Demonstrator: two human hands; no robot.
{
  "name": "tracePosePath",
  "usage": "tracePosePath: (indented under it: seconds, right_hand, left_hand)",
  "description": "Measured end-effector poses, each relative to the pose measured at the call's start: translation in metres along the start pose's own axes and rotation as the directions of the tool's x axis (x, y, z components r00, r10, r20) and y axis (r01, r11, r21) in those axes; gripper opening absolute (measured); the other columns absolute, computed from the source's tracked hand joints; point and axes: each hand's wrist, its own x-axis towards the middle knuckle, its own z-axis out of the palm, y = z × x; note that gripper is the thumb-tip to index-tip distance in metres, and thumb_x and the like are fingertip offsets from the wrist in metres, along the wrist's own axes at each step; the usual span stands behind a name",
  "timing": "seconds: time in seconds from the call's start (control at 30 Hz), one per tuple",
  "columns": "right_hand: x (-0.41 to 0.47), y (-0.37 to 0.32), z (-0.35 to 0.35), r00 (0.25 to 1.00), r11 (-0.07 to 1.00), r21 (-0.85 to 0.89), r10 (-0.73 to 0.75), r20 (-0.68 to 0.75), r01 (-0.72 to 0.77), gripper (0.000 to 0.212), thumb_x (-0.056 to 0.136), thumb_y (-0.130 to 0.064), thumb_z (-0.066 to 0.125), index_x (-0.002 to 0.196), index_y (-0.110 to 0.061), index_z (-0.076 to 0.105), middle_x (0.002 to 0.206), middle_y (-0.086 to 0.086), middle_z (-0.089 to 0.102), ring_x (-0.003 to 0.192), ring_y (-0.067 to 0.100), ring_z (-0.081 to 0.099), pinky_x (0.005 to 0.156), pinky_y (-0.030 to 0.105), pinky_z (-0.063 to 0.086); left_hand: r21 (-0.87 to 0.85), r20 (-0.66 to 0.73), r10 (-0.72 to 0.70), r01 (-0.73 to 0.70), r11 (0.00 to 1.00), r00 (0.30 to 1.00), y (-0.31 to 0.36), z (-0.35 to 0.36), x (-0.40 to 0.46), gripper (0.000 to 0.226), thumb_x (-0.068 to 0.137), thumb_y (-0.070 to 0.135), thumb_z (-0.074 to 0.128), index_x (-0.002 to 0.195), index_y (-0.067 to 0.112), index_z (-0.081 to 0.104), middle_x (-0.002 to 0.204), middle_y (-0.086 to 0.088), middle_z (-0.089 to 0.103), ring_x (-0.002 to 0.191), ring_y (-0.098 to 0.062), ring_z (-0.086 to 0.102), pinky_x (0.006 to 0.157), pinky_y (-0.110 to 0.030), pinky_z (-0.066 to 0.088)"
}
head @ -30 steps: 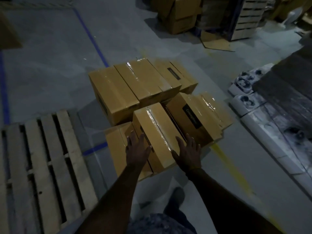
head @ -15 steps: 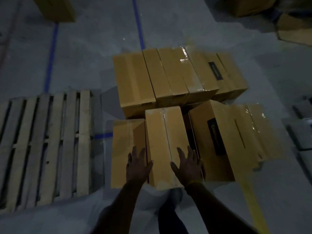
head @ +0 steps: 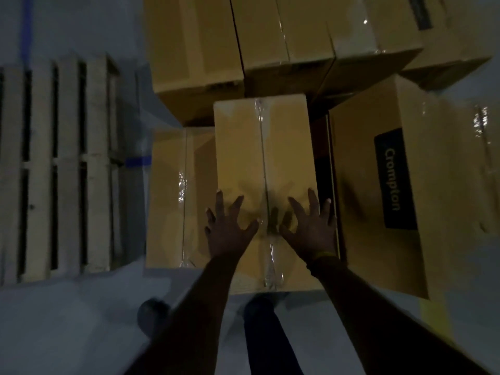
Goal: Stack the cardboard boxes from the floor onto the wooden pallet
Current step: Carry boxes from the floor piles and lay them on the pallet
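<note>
A taped cardboard box (head: 259,147) stands on the floor straight in front of me, its top seam running away from me. My left hand (head: 230,228) and my right hand (head: 311,226) hover over its near end with fingers spread; neither grips it. A lower box (head: 173,196) lies against its left side. A bigger box with a black Crompton label (head: 378,185) sits to the right. More boxes (head: 243,41) fill the row behind. The wooden pallet (head: 65,169) lies bare on the floor at the left.
Grey concrete floor with a blue tape line (head: 136,161) between the pallet and the boxes. My feet (head: 153,316) stand just short of the near box. A yellow floor mark (head: 430,309) shows at the lower right.
The view has closed in and tilted down over the boxes. Both hands have shifted from the box's sides to above its top, fingers spreading wider.
</note>
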Motion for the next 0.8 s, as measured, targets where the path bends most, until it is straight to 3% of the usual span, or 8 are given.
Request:
tracePosePath:
  seconds: [0.13, 0.23, 0.33, 0.47, 0.6, 0.8]
  right_hand:
    - [0.025, 0.016, 0.031, 0.998, 0.985, 0.161, 0.064, 0.022, -0.067, 0.084, 0.085, -0.057, 0.066, 0.154, -0.046, 0.019, 0.164, -0.005, -0.024, 0.15, 0.046, -0.009, 0.117, 0.067, 0.018]
    - [0.038, 0.023, 0.048, 0.993, 0.949, 0.295, 0.112, 0.026, -0.115, 0.093, 0.079, -0.057, 0.073, 0.154, -0.049, 0.02, 0.164, 0.001, -0.021, 0.147, 0.047, 0.01, 0.113, 0.065, 0.029]
    - [0.032, 0.015, 0.049, 0.995, 0.978, 0.184, 0.101, -0.028, -0.094, 0.092, 0.078, -0.063, 0.07, 0.153, -0.05, 0.018, 0.164, 0.004, -0.02, 0.144, 0.048, 0.017, 0.112, 0.064, 0.025]
    - [-0.005, -0.007, 0.031, 0.985, 0.997, 0.063, 0.05, -0.165, -0.04, 0.075, 0.083, -0.067, 0.059, 0.15, -0.049, 0.03, 0.166, -0.003, -0.009, 0.143, 0.047, 0.017, 0.113, 0.061, 0.02]
    - [-0.057, -0.037, 0.005, 0.988, 0.994, 0.112, 0.018, -0.152, -0.001, 0.065, 0.083, -0.066, 0.057, 0.144, -0.046, 0.043, 0.163, -0.006, 0.009, 0.142, 0.047, 0.02, 0.116, 0.061, 0.019]
    - [-0.158, -0.105, -0.03, 0.985, 0.992, 0.028, -0.116, -0.127, 0.12, 0.066, 0.083, -0.067, 0.059, 0.144, -0.042, 0.047, 0.159, -0.001, 0.015, 0.138, 0.047, 0.025, 0.112, 0.059, 0.026]
  left_hand:
    - [-0.081, 0.02, -0.042, 0.043, 0.996, 0.999, -0.017, 0.031, 0.013, 0.087, 0.078, 0.07, 0.063, 0.152, 0.052, 0.019, 0.162, 0.016, -0.022, 0.149, -0.047, 0.001, 0.111, -0.065, 0.03]
    - [-0.13, 0.009, -0.024, 0.025, 0.991, 1.0, -0.022, 0.043, 0.018, 0.092, 0.077, 0.068, 0.067, 0.153, 0.05, 0.02, 0.163, 0.012, -0.023, 0.146, -0.047, 0.017, 0.106, -0.057, 0.04]
    - [-0.065, -0.022, -0.046, 0.044, 0.997, 0.999, -0.015, 0.042, 0.015, 0.092, 0.077, 0.07, 0.066, 0.153, 0.045, 0.023, 0.164, 0.012, -0.017, 0.139, -0.046, 0.029, 0.103, -0.058, 0.041]
    - [0.085, -0.121, -0.02, 0.03, 0.996, 0.992, -0.008, 0.019, -0.015, 0.082, 0.078, 0.077, 0.058, 0.149, 0.045, 0.033, 0.166, 0.013, -0.001, 0.132, -0.045, 0.037, 0.1, -0.056, 0.041]
    - [0.129, -0.146, -0.049, 0.068, 0.989, 0.988, -0.008, -0.031, -0.067, 0.07, 0.08, 0.08, 0.051, 0.14, 0.044, 0.048, 0.162, 0.014, 0.014, 0.136, -0.044, 0.034, 0.105, -0.057, 0.035]
    - [0.112, -0.206, -0.122, 0.147, 0.983, 0.971, -0.039, -0.119, -0.174, 0.065, 0.08, 0.074, 0.057, 0.137, 0.042, 0.052, 0.16, 0.012, 0.021, 0.132, -0.045, 0.036, 0.103, -0.056, 0.036]
